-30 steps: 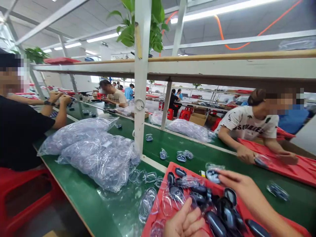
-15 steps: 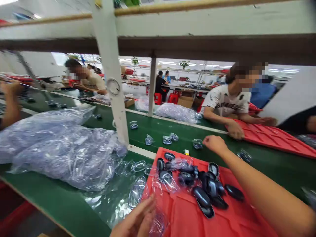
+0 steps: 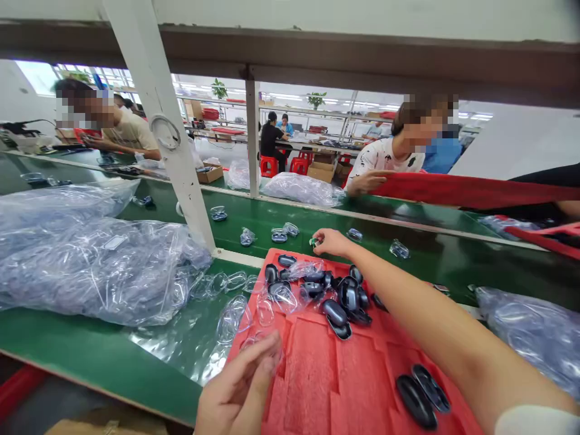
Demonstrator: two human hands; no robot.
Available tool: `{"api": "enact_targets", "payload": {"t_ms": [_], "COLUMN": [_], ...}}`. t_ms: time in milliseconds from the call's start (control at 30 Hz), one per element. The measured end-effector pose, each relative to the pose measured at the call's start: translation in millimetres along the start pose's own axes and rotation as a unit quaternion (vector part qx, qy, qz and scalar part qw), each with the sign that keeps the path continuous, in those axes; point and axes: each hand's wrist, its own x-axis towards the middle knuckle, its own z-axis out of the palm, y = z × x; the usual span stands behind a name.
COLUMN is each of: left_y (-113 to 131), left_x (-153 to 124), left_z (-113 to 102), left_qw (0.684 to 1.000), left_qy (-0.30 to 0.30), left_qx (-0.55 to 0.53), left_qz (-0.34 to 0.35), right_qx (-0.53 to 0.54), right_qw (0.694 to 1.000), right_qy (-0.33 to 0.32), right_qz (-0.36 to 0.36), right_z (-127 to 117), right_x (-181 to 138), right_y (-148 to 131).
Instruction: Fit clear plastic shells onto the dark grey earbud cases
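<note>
Spreading across the green workbench belt (image 3: 113, 356), a red foam tray (image 3: 317, 368) bears a heap of glossy black oval cases (image 3: 335, 313), with 2 more lying together near its lower edge (image 3: 417, 396). The right hand (image 3: 328, 241), fingertips pinched together, grips a tiny green item (image 3: 313, 242) just beyond the tray; the left hand (image 3: 238, 389), fingers curled, holds 1 clear plastic shell (image 3: 270, 356)

Before you, a red foam tray (image 3: 326, 374) holds glossy navy-black oval cases (image 3: 335, 313) on the green bench (image 3: 109, 356); across it, a white shirt (image 3: 385, 158) carries black print.
</note>
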Motion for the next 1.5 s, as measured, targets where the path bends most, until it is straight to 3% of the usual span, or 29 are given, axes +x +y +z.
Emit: {"api": "enact_targets", "payload": {"t_ms": [167,267,333,400,467,600,700,833,933,1067,1200,1333,1500], "left_y": [-2.8,-11.1,-17.5,-23.5,-29.4,-42.2,-50.0,-52.1,-50.4,-51.9,-57.2,-62.1,-68.4], "left_x": [18.0,25.6,22.9,15.5,6.4,-10.1,-18.4,-25.5,-26.8,-23.7,-22.8,-31.3,-42.8], "left_z": [30.9,55.2,68.3,75.9,78.2,76.5,76.3,78.8,78.4,71.0,74.7,109.9,165.2], "left_qw": [0.999,0.997,0.996,0.992,0.984,0.946,0.907,0.876,0.874,0.893,0.856,0.803,0.752], "left_qy": [-0.04,-0.081,-0.083,-0.097,-0.12,-0.134,-0.122,-0.122,-0.149,-0.226,-0.256,-0.334,-0.385], "left_qx": [0.015,0.008,0.031,0.077,0.127,0.208,0.252,0.257,0.244,0.234,0.278,0.307,0.408], "left_qz": [0.001,0.011,0.002,-0.003,0.028,0.208,0.316,0.39,0.393,0.312,0.353,0.386,0.346], "right_qx": [0.038,0.057,0.071,0.101,0.163,0.287,0.294,0.266,0.269,0.219,0.149,0.128,0.159], "right_qw": [0.989,0.962,0.946,0.951,0.959,0.943,0.938,0.938,0.934,0.938,0.917,0.896,0.926], "right_qy": [0.096,0.111,0.118,0.126,0.136,0.149,0.167,0.214,0.228,0.262,0.361,0.386,0.321], "right_qz": [-0.104,-0.244,-0.293,-0.263,-0.186,-0.074,-0.069,-0.062,-0.064,-0.057,0.08,0.177,0.12], "right_z": [-18.5,-9.0,3.8,17.3,28.6,44.0,54.1,67.0,68.8,51.9,31.8,31.9,46.8], "right_x": [-101.9,-179.1,-218.9,-246.7,-266.1,-292.0,-304.9,-315.1,-319.3,-328.4,-348.8,-369.6,-373.8], "right_y": [-30.4,-48.4,-53.0,-49.5,-40.9,-28.8,-30.9,-39.6,-39.1,-7.8,54.0,99.5,114.7]}}
